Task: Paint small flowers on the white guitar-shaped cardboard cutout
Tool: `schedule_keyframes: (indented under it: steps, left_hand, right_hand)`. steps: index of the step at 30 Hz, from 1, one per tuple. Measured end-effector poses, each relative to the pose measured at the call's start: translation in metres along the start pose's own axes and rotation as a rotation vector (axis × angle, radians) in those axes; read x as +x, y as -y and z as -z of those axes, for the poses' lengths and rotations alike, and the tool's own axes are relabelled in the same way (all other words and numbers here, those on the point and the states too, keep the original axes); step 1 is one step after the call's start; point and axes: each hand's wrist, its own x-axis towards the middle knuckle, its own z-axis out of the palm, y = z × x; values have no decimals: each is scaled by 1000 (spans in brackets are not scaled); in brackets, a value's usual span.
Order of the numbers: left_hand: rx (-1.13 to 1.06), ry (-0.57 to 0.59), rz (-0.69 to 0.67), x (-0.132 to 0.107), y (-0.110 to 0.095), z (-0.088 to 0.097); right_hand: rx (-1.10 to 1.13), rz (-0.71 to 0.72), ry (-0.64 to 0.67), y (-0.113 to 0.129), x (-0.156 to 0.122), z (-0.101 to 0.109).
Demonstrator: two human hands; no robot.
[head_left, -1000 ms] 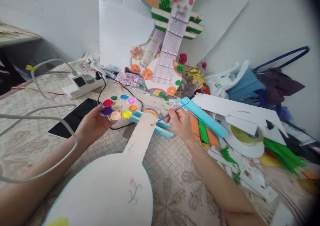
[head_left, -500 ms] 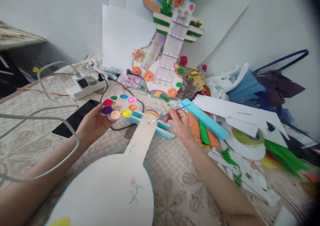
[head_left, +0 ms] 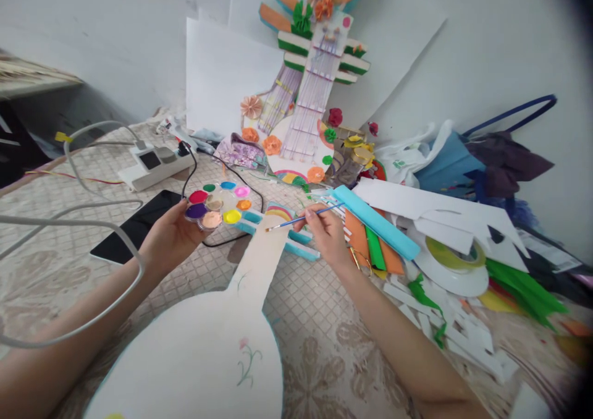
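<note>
My left hand is closed on the rim of a flower-shaped paint palette with several bright colours in its wells. Between the fingers of my right hand is a thin blue paintbrush, its tip pointing left over the top of a white instrument-shaped cutout. Whether the bristles touch the surface I cannot tell. A painted rainbow band crosses the cutout's head, light blue pegs stick out at its sides, and a pink flower with a green stem decorates its body.
A decorated model instrument leans on the wall behind. To the left are a power strip, a black tablet and a looping white cable. Coloured paper, a light blue strip, tape and white scraps crowd the right.
The brush tip has shifted slightly left across the cutout's head, and my right hand has moved a little left with it. The whole view has shifted slightly; the palette remains held.
</note>
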Motion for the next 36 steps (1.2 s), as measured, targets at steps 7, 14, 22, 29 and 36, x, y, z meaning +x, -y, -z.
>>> schedule_keyframes:
  steps: [7, 14, 22, 29, 36]
  left_hand:
    - [13, -8, 5, 0, 0, 1]
    - [6, -17, 2, -2, 1, 0]
    - [6, -14, 0, 2, 2, 3]
    - [3, -15, 0, 1, 2, 1]
    - [7, -25, 19, -3, 3, -2]
  right_hand:
    - [-125, 6, -128, -6, 2, 6]
    - [-24, -44, -44, -9, 2, 0]
    - [-49, -20, -139, -11, 3, 1]
    - [-176, -17, -163, -15, 4, 7]
    - [86, -84, -49, -14, 6, 1]
